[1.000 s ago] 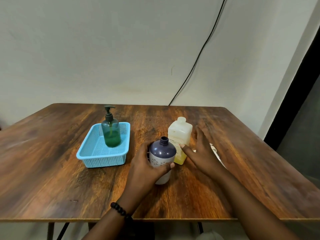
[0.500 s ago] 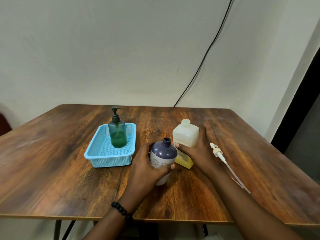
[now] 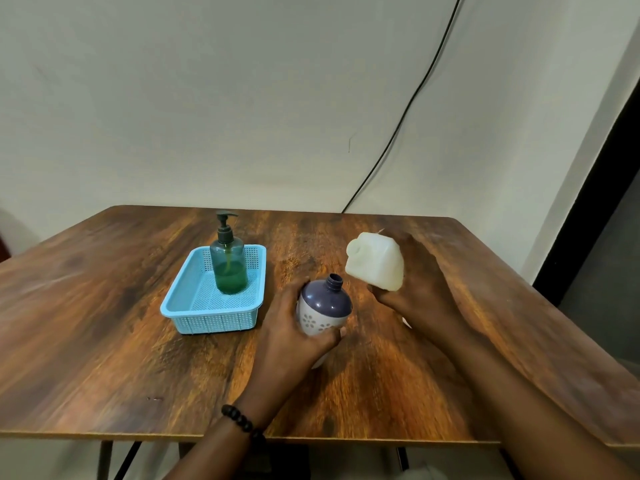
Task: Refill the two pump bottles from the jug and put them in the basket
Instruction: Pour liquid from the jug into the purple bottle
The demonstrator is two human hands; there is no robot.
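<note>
The left hand (image 3: 294, 327) grips the purple-and-white bottle (image 3: 323, 308), its fingers (image 3: 337, 333) curled round the flowered lower body, so the bottle stands on the desk (image 3: 104, 341) just right of the blue basket (image 3: 194, 306) with its neck open and the pump off. The right hand (image 3: 415, 289) holds the pale jug (image 3: 375, 265) from behind and below; the jug is lifted off the desk, tilted so its spout faces left, up and to the right of the open neck and not yet over it. That hand's fingers are mostly hidden behind the jug, though they plainly bear its weight.

The step in hand looks like the pour into the second bottle. To do it well, the spout should come directly above the narrow neck before the tilt deepens, since the opening is small and the jug's mouth looks about as wide. A slow, thin stream suits this; a quick tip would likely splash over the purple shoulder and onto the desk. The left hand should keep the bottle upright and pressed down, as it may be light and ready to tip.

The green pump bottle (image 3: 228, 265) already stands upright inside the basket, toward its far side, pump fitted, so half the job appears done.
</note>
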